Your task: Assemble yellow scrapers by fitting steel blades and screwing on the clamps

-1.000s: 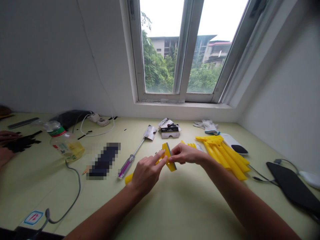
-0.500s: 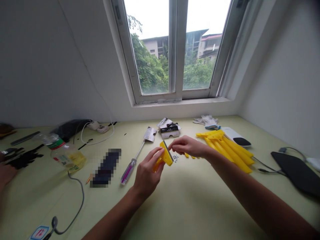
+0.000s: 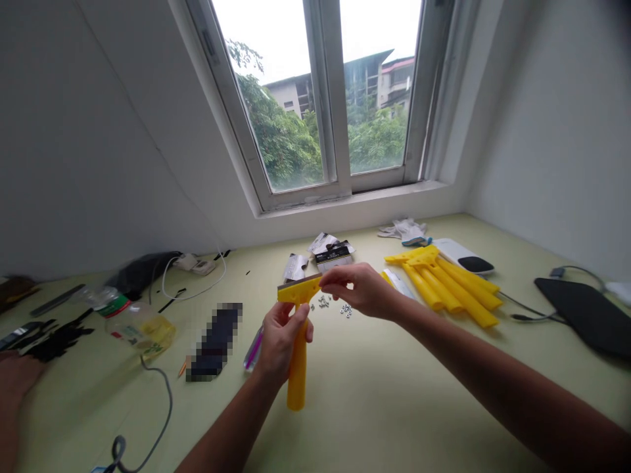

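Note:
My left hand [image 3: 286,338] is wrapped round a yellow scraper [image 3: 296,374], its handle hanging down and its wide head up. A thin grey blade strip [image 3: 296,282] runs along the head's top edge. At the head's right end, my right hand [image 3: 362,289] has thumb and fingers pinched together; whatever lies between the fingertips is hidden. Small screws [image 3: 323,301] and nuts [image 3: 346,311] lie on the table below and behind the hands. A screwdriver [image 3: 254,351] with a clear and purple handle is partly covered by my left hand.
Several yellow scrapers [image 3: 456,282] are piled at the right, near white gloves [image 3: 404,230] and a black tablet-like device [image 3: 582,315]. Small boxes [image 3: 332,256] stand at the back. Leftward are a blurred-out dark object [image 3: 214,345], a bottle [image 3: 142,328], cables and another person's hand [image 3: 22,374].
My left hand has turned the scraper so its handle points down and its blade edge faces up. My right hand stays pinched at the head's right end. The view has shifted slightly.

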`<state>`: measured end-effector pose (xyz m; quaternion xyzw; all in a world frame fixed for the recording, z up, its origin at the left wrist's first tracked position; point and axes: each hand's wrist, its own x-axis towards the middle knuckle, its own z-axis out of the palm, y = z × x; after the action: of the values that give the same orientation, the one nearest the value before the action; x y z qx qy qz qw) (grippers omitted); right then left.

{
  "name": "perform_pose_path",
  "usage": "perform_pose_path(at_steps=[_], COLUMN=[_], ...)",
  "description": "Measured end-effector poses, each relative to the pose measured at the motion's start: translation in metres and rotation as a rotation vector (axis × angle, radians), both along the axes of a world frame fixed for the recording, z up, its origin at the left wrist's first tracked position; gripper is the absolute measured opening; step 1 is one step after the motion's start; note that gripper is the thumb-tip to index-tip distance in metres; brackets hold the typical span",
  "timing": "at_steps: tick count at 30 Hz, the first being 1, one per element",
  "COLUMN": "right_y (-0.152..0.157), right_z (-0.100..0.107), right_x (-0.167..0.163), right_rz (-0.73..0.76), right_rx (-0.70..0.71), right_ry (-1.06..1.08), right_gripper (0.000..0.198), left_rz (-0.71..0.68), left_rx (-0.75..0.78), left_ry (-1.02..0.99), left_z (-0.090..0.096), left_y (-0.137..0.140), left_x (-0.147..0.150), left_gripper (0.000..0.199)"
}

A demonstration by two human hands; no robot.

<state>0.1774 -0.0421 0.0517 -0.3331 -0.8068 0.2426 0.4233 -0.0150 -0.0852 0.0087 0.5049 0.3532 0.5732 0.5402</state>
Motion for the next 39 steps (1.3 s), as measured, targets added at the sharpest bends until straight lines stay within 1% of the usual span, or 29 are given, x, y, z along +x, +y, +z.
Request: perform_pose_path(at_steps=[4, 8, 11, 14, 16, 21, 24, 28, 31, 33, 39], right_y=[0.001, 0.001, 0.001, 0.001, 0.001, 0.000, 0.000, 0.002, 0.003, 0.004, 0.002], right_z=[-0.005, -0.010, -0.012, -0.013, -0.014, -0.016, -0.016, -0.016, -0.018, -0.018, -0.014], right_x=[-0.004, -0.006, -0.007, -0.007, -0.008, -0.009, -0.009, -0.008, -0.007, -0.007, -0.005], right_rz=[-0.044, -0.011, 0.007, -0.003, -0.020, -0.038, -0.047, -0.061, -0.063, -0.061, -0.056], right_rx=[0.215, 0.410, 0.527, 0.598, 0.593, 0.471, 0.438, 0.462, 0.511, 0.513, 0.342], right_ry=[0.010, -0.024, -0.065, -0.102, -0.087, -0.076, -0.074, -0.072, -0.121, -0.147, -0.133], right_gripper=[0.004, 0.006, 0.009, 0.009, 0.008, 0.009, 0.009, 0.010, 0.011, 0.012, 0.011], left_rz=[-0.050, -0.093, -0.110, -0.113, -0.116, -0.134, -0.159, -0.177, -0.182, -0.189, -0.189], left_rx=[-0.017, -0.022, -0.026, -0.030, -0.032, -0.029, -0.026, -0.035, -0.044, -0.047, -0.062], left_ry=[-0.007, -0.026, -0.034, -0.035, -0.037, -0.056, -0.072, -0.077, -0.075, -0.072, -0.068], left_z=[-0.003, -0.002, -0.002, -0.002, -0.001, 0.001, 0.002, 0.001, -0.001, -0.001, -0.002], left_y=[-0.002, -0.002, -0.001, 0.000, -0.001, -0.002, -0.001, -0.001, -0.001, -0.001, -0.002], left_x=[0.002, 0.001, 0.000, 0.000, 0.001, 0.000, -0.001, -0.002, -0.002, -0.001, 0.000], left_gripper=[0.018, 0.018, 0.019, 0.020, 0.021, 0.019, 0.018, 0.018, 0.019, 0.020, 0.024])
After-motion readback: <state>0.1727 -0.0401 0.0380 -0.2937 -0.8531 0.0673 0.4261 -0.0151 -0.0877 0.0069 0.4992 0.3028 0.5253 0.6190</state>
